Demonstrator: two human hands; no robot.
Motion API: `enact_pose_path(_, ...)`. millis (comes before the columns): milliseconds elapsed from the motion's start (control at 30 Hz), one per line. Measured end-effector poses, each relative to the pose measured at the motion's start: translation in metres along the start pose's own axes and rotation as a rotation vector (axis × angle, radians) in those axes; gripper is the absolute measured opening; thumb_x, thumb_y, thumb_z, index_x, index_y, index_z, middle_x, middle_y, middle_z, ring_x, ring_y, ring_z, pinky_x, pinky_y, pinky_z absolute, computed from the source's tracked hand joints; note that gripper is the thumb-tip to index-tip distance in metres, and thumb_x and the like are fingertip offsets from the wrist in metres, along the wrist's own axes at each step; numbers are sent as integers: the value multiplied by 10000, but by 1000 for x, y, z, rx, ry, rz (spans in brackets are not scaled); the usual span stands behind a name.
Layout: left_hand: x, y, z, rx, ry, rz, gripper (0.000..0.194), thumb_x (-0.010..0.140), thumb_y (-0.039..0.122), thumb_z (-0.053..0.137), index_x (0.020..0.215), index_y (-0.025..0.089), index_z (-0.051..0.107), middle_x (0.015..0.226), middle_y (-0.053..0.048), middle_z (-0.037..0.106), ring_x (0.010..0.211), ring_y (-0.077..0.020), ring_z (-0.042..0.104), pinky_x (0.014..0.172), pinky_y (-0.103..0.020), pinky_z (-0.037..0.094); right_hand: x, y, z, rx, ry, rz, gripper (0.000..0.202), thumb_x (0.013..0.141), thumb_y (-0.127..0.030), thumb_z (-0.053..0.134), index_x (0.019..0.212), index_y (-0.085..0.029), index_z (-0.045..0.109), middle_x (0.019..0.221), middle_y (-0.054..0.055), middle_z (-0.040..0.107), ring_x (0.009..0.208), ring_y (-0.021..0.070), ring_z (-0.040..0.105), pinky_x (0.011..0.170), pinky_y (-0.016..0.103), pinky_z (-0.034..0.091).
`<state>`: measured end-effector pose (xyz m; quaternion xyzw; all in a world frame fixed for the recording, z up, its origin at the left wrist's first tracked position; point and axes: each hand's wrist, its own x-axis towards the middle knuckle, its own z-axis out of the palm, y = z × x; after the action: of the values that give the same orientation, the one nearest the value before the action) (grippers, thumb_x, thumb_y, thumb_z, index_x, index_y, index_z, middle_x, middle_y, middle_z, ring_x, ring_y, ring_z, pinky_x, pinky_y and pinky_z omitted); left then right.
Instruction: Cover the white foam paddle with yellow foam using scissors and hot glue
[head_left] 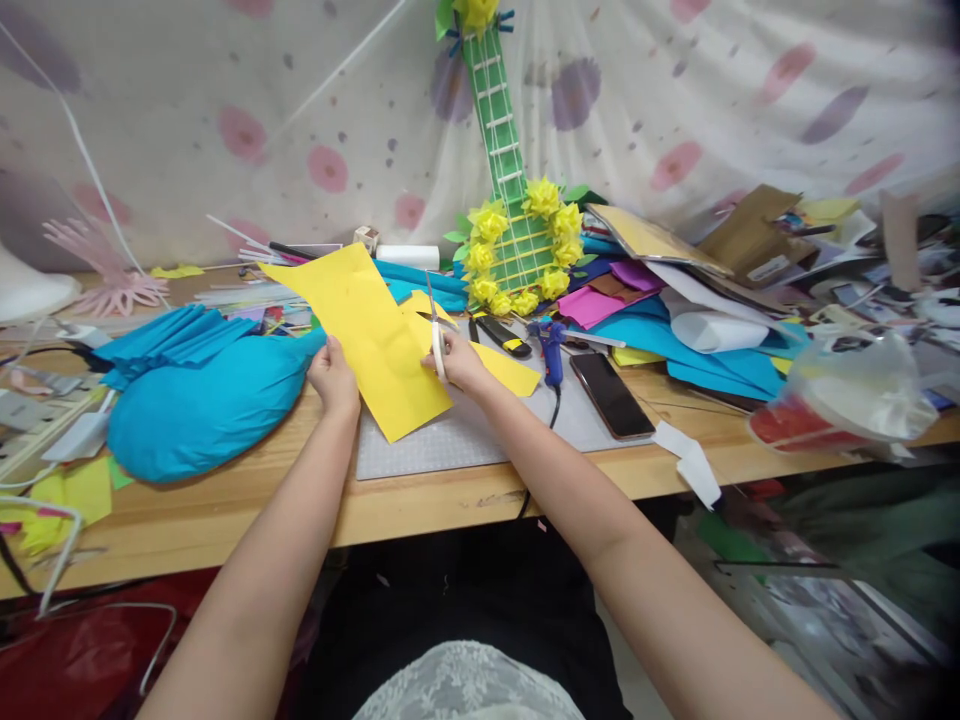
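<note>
My left hand (333, 378) is closed on the left edge of a large yellow paper sheet (375, 340), which it holds up at a tilt above the mat. In my right hand (459, 364) is a pair of scissors (437, 335) with white handles, its blades apart and pointing away from me, beside the sheet's right edge. Another yellow paper piece (510, 372) lies on the grey cutting mat (420, 460), partly behind my right hand. A blue crepe-paper bundle (206, 400) rests on the table just left of my left hand.
On the mat are a blue glue gun (552, 352), a black phone (612, 394) and a black-and-yellow cutter (504, 337). Behind stands a green paper guitar (504, 180) with yellow flowers. Coloured papers (630, 290) pile up at right, near a plastic tub (832, 400).
</note>
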<state>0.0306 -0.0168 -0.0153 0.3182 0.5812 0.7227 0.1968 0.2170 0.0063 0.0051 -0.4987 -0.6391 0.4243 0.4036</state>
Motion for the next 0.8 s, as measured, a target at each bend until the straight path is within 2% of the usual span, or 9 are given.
enact_pose_path(67,-4,3,-3,-84,-118,-132,340,778,482,553,697,154,591,696,-38,638,641,-129,572,581,-223,455,6,0,1,-79,37,17,297,570,-254,692,815,-212,530,757,1,581,727,198,573,695,365,484)
enact_pose_path(200,-11,10,-13,-68,-507,-397,345,547,359,787,764,129,650,734,-82,682,706,-206,648,607,-299,520,23,-10,-5,-125,37,-45,325,577,-247,695,859,-212,536,835,16,600,822,224,579,754,385,471)
enact_pose_path(267,-13,12,-15,-45,-584,-432,351,488,268,817,763,119,658,743,-92,691,740,-232,661,618,-328,538,28,-15,-10,-102,32,-81,334,593,-281,708,868,-216,529,821,11,595,819,218,575,736,367,472)
enact_pose_path(333,-14,13,-15,-52,-520,-421,320,499,218,804,766,115,661,755,-91,696,758,-238,666,623,-339,549,29,-19,-16,-53,31,-84,333,629,-354,708,862,-213,516,798,9,584,780,196,573,696,335,471)
enact_pose_path(433,-12,11,-12,-111,-297,-359,219,582,169,745,777,118,658,795,-85,701,752,-210,666,631,-326,556,19,-17,-29,55,-42,-23,335,723,-488,632,824,-199,498,731,7,550,664,143,549,610,281,452)
enact_pose_path(533,-9,9,-9,-170,-130,-290,126,653,131,679,775,123,648,852,-84,703,735,-162,659,648,-289,556,4,-11,-50,76,-331,22,371,718,-541,633,776,-194,515,625,-22,497,537,101,473,510,247,415)
enact_pose_path(600,-9,8,-9,-192,-93,-274,127,673,141,670,797,130,646,898,-87,703,739,-150,657,649,-278,557,-5,-10,-65,-6,-536,94,386,633,-515,721,717,-185,539,578,-25,506,502,99,467,468,241,400)
enact_pose_path(700,-11,7,-7,-215,-114,-290,182,682,189,686,853,144,646,963,-92,698,770,-161,662,635,-281,562,-11,-17,-82,-117,-769,212,391,595,-506,755,661,-169,568,545,-6,546,486,112,498,453,247,407)
enact_pose_path(800,-13,8,-6,-264,-117,-297,194,679,194,696,861,147,648,983,-93,696,780,-167,666,637,-287,566,-13,-27,-88,-136,-767,311,392,561,-482,789,649,-160,585,508,-3,547,447,115,497,433,254,403)
